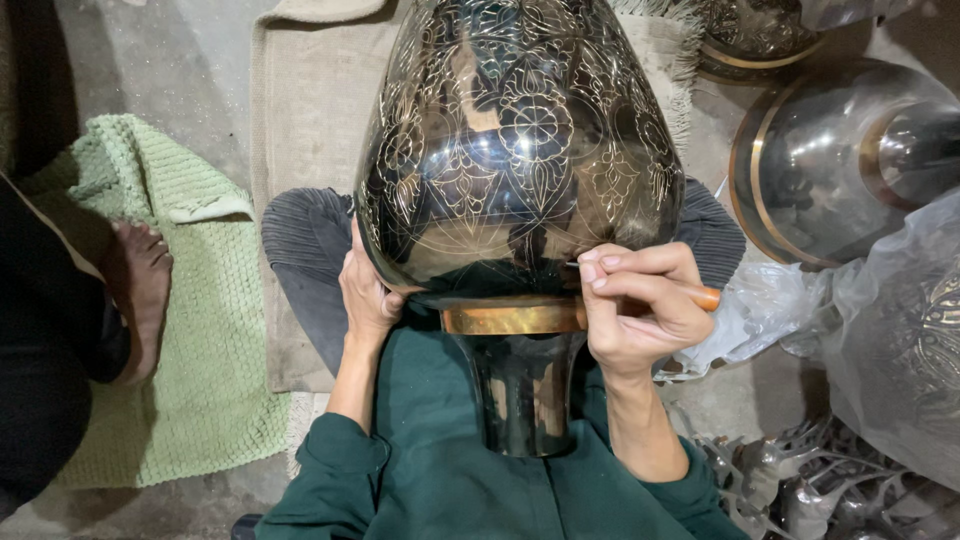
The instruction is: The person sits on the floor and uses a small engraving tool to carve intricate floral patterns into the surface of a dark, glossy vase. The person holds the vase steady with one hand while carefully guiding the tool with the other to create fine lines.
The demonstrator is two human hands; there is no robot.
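Black engraved vase [515, 150] braced by left hand [368, 295]; right hand [640, 305] pinching orange-handled tool [700, 296].

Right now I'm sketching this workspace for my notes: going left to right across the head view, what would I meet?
Another person's bare foot → green mat → left hand → engraved black vase → right hand holding an orange-handled tool → clear plastic wrap.
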